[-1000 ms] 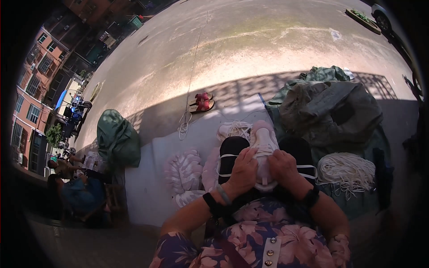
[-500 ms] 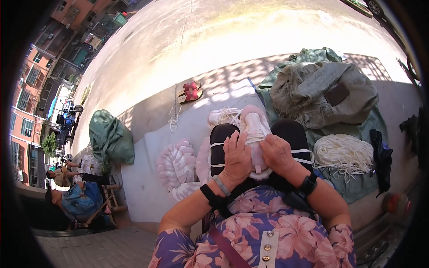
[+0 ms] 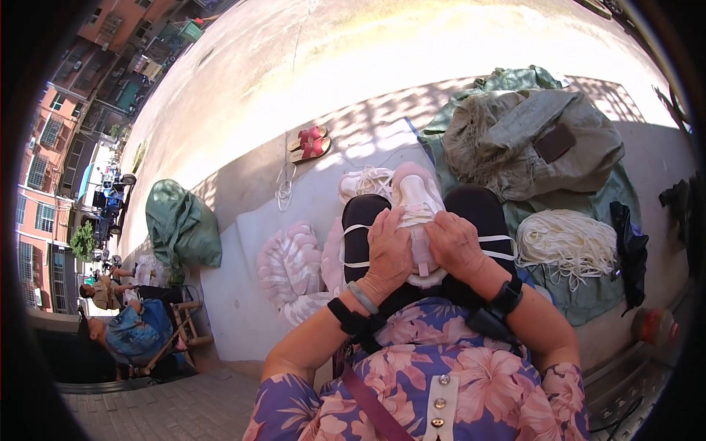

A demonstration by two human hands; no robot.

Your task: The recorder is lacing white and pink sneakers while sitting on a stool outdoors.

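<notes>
- Lying lengthwise on the person's lap, between the two dark-clad knees (image 3: 362, 224), a shoe (image 3: 421, 253) points away from the body; it is pale pink and white, with white lacing across its middle and a rounded pink far end.
- The left hand (image 3: 388, 250) rests along the shoe's left side, its fingers slightly bent and close together.
- The right hand (image 3: 457, 244) lies at the right side, fingers more curled near the lacing; I cannot tell whether either hand pinches a lace.
- White strands (image 3: 494, 238) stretch across both knees.
- Both hands cover the shoe's flanks, and the left knee partly hides a second pale shoe (image 3: 365, 184) on the light grey sheet (image 3: 243, 294).
- Left of the knees sits a pink-and-white bundle (image 3: 289, 264) of overlapping pieces; farther left stands a green sack (image 3: 180, 224).
- Red sandals (image 3: 310, 145) are beyond the sheet, a white cord (image 3: 284, 192) near them.
- To the right, a heap of white laces (image 3: 566, 246) lies on green cloth (image 3: 588, 309), nearer than a grey-brown sack (image 3: 588, 147).
</notes>
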